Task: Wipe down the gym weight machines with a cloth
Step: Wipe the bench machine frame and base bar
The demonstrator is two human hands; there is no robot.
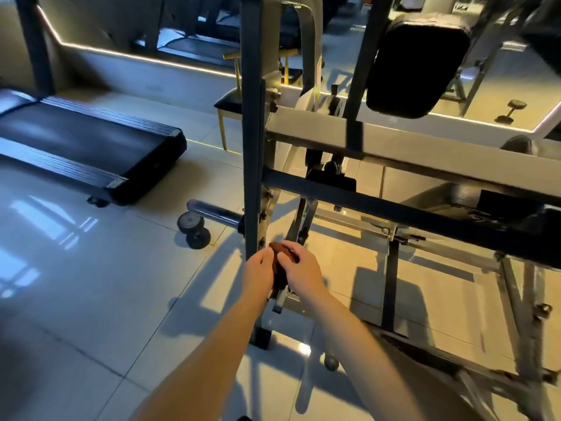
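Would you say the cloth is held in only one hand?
No, the left hand and the right hand both grip the cloth.

Plain dark reddish-brown on the cloth, no pattern at all. The weight machine shows 2 tones: pale grey beams and dark charcoal posts. Its pad is solid black. Over on the left, the treadmill is black, with ribbed grey stripes along both side rails. The floor is pale glossy tile with thin dark grid lines and warm yellow patches. The dumbbell is dark grey. The chair has a black seat and gold legs.
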